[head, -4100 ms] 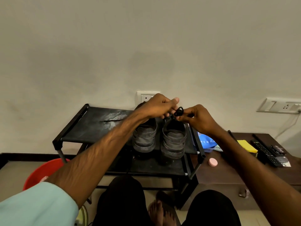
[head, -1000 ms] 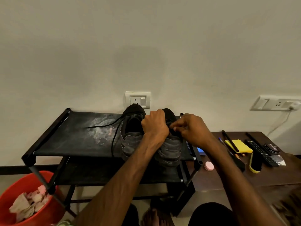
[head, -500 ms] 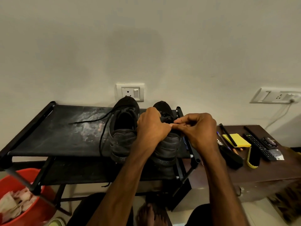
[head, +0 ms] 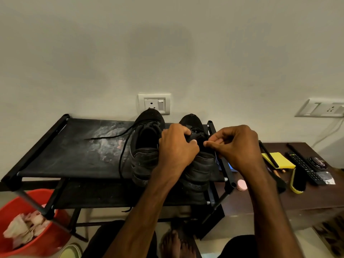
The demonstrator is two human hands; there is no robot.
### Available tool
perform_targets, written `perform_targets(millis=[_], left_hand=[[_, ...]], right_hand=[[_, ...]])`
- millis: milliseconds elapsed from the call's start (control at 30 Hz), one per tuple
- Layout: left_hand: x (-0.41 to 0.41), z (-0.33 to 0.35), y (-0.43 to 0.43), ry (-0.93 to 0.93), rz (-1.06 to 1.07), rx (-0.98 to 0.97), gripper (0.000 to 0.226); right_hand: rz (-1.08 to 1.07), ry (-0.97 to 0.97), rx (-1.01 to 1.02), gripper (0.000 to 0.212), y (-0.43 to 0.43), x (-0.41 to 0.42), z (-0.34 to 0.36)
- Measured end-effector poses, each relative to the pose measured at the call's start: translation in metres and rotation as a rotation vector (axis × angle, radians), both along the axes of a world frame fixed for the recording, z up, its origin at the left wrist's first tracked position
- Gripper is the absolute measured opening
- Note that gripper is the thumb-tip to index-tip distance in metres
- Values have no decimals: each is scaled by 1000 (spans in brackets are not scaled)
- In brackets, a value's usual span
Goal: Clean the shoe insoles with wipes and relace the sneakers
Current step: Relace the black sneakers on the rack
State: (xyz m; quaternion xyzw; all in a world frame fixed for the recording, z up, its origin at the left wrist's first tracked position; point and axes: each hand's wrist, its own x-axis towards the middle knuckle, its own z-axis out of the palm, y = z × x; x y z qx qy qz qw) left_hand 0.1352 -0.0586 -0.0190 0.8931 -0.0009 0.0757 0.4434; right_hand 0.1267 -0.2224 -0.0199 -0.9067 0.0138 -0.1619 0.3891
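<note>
Our left hand (head: 176,148) has its fingers curled round the bunched black lace (head: 192,135) on top of the right sneaker (head: 199,168). Our right hand (head: 238,146) sits just right of it, thumb and forefinger pinched together, but honestly we can't tell if any lace is in there. So that sneaker's right under both hands, at the right end of the black rack (head: 55,151). The left sneaker (head: 147,146) stands just beside it, its loose lace (head: 108,135) trailing left. There's a red bucket (head: 42,244) of used wipes (head: 24,229) near left and a brown table (head: 307,200) on the right.
</note>
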Motion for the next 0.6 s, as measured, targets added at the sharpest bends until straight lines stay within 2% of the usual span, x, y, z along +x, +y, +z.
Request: perform_targets(millis=[200, 433, 600], left_hand=[[0, 1, 2, -3, -14, 4, 31], [-1, 1, 2, -17, -24, 26, 27], [0, 1, 3, -15, -22, 39, 23]], right_hand=[[-98, 24, -27, 31, 4, 9, -10], [-106, 115, -132, 41, 17, 32, -15], [51, 228, -119, 64, 3, 22, -2]])
